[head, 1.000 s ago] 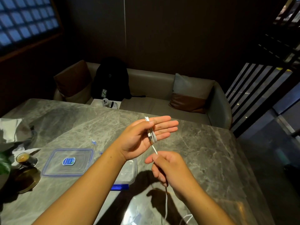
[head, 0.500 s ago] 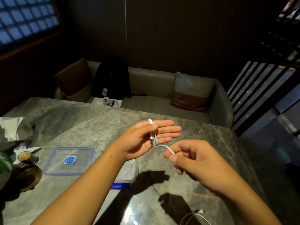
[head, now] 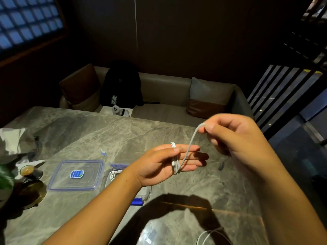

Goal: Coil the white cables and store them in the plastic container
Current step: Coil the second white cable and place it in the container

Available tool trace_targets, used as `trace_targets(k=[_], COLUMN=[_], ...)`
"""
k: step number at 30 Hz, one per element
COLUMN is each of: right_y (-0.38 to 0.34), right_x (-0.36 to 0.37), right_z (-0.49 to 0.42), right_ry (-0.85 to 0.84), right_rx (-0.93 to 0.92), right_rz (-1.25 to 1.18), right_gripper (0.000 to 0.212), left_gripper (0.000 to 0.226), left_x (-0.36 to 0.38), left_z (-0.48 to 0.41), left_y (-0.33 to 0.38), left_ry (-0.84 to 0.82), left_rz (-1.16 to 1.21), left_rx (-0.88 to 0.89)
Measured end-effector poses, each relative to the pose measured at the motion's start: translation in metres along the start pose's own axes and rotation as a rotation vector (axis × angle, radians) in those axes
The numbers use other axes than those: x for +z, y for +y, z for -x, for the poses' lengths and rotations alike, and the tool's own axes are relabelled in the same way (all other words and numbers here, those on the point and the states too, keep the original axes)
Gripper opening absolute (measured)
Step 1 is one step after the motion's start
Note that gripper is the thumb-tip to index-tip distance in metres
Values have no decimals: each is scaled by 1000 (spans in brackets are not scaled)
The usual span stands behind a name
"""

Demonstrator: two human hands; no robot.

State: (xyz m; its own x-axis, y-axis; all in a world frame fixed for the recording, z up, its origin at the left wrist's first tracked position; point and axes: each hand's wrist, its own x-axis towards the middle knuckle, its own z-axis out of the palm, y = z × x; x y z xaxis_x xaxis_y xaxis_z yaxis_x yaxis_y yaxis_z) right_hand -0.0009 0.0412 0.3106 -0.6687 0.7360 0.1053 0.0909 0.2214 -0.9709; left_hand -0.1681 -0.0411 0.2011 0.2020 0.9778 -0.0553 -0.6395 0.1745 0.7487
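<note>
A white cable (head: 175, 159) is wound in several turns around the straight fingers of my left hand (head: 164, 163), and my thumb presses the turns against them. Its free strand rises up and right to my right hand (head: 235, 138), which pinches it between thumb and fingertips above the table. The clear plastic container (head: 147, 192) sits on the table under my left forearm, largely hidden; a coiled white cable (head: 114, 174) shows inside it. The container's lid (head: 76, 175), clear with a blue rim and blue label, lies flat to its left. Another white cable (head: 208, 236) lies near the table's front edge.
On the grey marble table (head: 123, 131) a small glass cup (head: 29, 171) on a saucer and crumpled paper (head: 14, 140) sit at the left edge. A sofa with cushions and a black backpack (head: 122, 84) stands behind the table. Dark slatted panels are at the right.
My right hand has lifted from below my left hand up and to the right, drawing the cable's free strand across my left fingers. My left hand has kept its place.
</note>
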Motion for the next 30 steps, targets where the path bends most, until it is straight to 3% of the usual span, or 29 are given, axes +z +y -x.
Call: trace_targets(k=[5, 8, 12, 15, 18, 24, 30], right_y=[-9, -19, -23, -14, 1, 27, 47], right_x=[9, 4, 6, 10, 12, 12, 15], right_z=[-25, -37, -47, -55, -61, -66, -66], right_ry=[-16, -149, -200, -156, -115, 31, -27], right_rx=[-211, -228, -266, -279, -262, -97, 76], right_rz=[281, 442, 392, 319, 283, 116, 101], right_gripper=[17, 11, 12, 12, 10, 12, 21], left_gripper=[48, 62, 61, 64, 53, 48, 44], left_x=[16, 20, 19, 20, 25, 30, 34], left_z=[-2, 0, 3, 4, 4, 0, -5], left_y=[-8, -13, -10, -1, 3, 10, 22], left_ry=[-82, -146, -194, -217, -189, -127, -139], left_rz=[92, 144, 240, 107, -78, -186, -145], left_rx=[-24, -64, -27, 17, 48, 123, 146])
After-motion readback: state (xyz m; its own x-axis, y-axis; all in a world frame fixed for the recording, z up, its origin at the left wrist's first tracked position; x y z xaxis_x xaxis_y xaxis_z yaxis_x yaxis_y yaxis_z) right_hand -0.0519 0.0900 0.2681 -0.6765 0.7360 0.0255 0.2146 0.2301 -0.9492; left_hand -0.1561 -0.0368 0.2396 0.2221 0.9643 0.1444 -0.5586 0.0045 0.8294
